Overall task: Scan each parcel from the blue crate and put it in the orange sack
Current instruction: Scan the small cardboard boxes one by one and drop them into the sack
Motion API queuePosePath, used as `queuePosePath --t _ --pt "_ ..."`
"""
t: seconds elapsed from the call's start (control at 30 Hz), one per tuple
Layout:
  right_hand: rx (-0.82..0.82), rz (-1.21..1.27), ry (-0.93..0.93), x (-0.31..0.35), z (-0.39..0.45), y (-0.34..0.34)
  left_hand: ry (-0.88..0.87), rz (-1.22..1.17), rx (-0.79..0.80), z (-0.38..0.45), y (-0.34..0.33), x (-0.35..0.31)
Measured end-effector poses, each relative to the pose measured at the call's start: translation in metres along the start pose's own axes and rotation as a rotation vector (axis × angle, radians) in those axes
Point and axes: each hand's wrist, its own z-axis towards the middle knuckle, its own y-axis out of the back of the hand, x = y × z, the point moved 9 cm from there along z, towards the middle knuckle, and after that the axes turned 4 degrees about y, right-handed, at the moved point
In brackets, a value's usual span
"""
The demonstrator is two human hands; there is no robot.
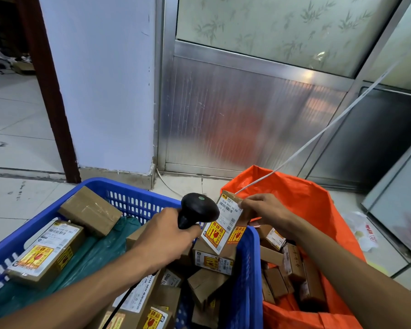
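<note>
Tiled floor (19,129) underfoot, pale, with a white pillar (100,86) and a metal-framed door (247,110) behind. Nearest the camera: blue crate (247,269) at left, holding cardboard boxes, several with white labels and yellow-red stickers; exact count unclear (heap is jumbled, at least eight visible). One large labelled box (48,252) lies at the crate's left, a plain taped box (90,210) just behind it, both on green plastic wrap (100,248).

Left hand (164,236) clenched round the handle of a black scanner (197,210), head pointing at the parcel (226,222). Right hand (261,207) pinches that parcel by its upper right edge; it hangs tilted above the crate's right rim, label facing the scanner.

Orange sack (313,210) stands just right of the crate, touching it, mouth open; roughly seven small boxes inside. One white cord (330,124) runs from the sack's mouth up to the right.
</note>
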Motion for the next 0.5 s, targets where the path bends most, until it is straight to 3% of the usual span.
queuePosePath --t 0.3,0.5 --pt "-0.098 0.21 -0.09 -0.023 0.002 0.021 -0.006 0.012 0.018 -0.003 -0.002 -0.001" --pt "-0.26 0.506 -0.181 -0.041 0.004 0.045 0.0 -0.009 0.037 -0.004 -0.004 -0.003"
